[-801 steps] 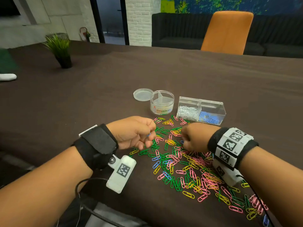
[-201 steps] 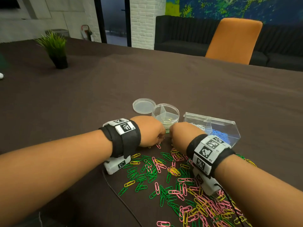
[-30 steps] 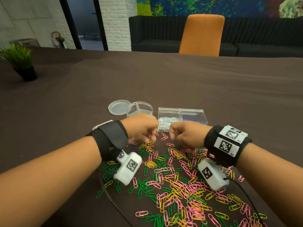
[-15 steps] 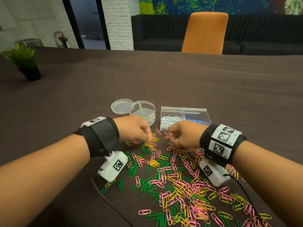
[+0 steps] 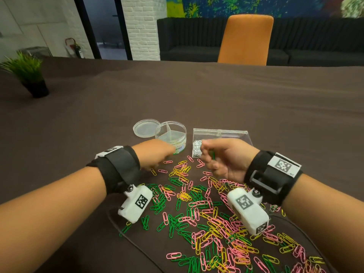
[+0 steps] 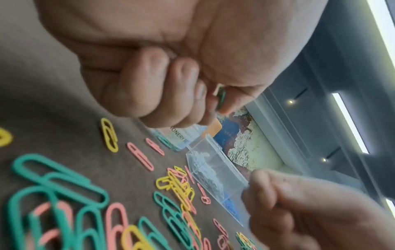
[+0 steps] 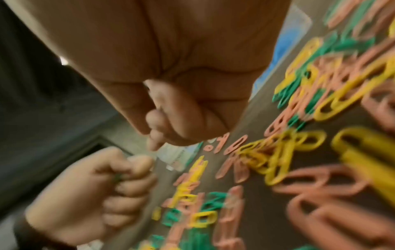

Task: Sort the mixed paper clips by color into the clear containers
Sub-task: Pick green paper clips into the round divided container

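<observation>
The left hand (image 5: pixel 155 154) is pinching green paper clips (image 6: pixel 221 97) between thumb and curled fingers, just at 7 o'clock of the round divided container (image 5: pixel 171 134). The right hand (image 5: pixel 226 158) is curling around a green clip (image 5: pixel 212 154) before the rectangular clear box (image 5: pixel 220 133). Mixed paper clips (image 5: pixel 197 203) are lying scattered at 6 o'clock.
</observation>
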Available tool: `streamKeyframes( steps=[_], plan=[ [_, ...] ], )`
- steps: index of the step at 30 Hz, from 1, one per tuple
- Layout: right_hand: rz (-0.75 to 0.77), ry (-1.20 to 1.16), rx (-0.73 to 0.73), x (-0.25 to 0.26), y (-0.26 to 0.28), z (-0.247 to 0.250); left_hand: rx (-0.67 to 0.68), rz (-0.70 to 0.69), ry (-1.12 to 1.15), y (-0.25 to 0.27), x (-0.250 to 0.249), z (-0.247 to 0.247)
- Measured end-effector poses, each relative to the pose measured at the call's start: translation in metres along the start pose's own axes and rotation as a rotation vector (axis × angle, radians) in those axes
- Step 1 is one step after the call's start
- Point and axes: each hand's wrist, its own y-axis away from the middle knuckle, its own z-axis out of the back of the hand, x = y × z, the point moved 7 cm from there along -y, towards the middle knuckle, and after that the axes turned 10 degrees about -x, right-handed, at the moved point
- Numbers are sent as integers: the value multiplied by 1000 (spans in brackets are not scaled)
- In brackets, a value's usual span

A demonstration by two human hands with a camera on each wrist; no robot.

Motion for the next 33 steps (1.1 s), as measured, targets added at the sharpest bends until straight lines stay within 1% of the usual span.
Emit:
streamKeyframes(
  steps=[1,2,4,5,6,7,9,10,12,13,14,15,17,18,20,22,26,29,31,33],
  plan=[
    [25,167,-47,-3,-2,2,35,103,170,3,6,-1],
    [65,396,-91,-4,-1,4,86,161,292,8,9,-2],
    [167,946,-185,-1,2,4,174,168,369,12,12,-7],
    [217,1167,-196,-1,4,-1,197,137,339,13,14,-10],
    [249,1316,-180,-2,6,-6,212,92,278,15,12,-12],
    [255,1424,-158,-6,5,-11,222,36,197,17,11,-14],
    [271,1550,-144,-11,5,-17,246,-95,44,22,7,-18],
    [287,1587,-146,-12,5,-19,239,-136,28,24,6,-19],
    [313,1628,-130,-12,5,-21,214,-153,84,25,3,-20],
    [312,1641,-120,-12,5,-21,205,-171,77,26,0,-20],
    [306,1639,-109,-12,5,-20,190,-209,7,28,-4,-19],
    [295,1617,-106,-12,4,-18,162,-265,-126,28,-6,-18],
    [268,1493,-131,-9,4,-13,119,-375,-417,32,-11,-17],
    [250,1411,-153,-7,4,-9,105,-405,-521,33,-11,-17],
    [221,1241,-171,-4,4,-3,72,-429,-613,34,-12,-18],
    [210,1169,-150,-3,6,-4,51,-460,-648,35,-15,-20],
    [238,1276,-128,-2,4,-10,61,-549,-702,40,-20,-25],
    [273,1485,-132,-4,5,-15,81,-594,-708,44,-18,-28],
    [286,1589,-108,-8,9,-18,73,-575,-651,44,-16,-23],
    [282,1617,-100,-11,11,-18,52,-511,-530,38,-13,-14]
  ],
)
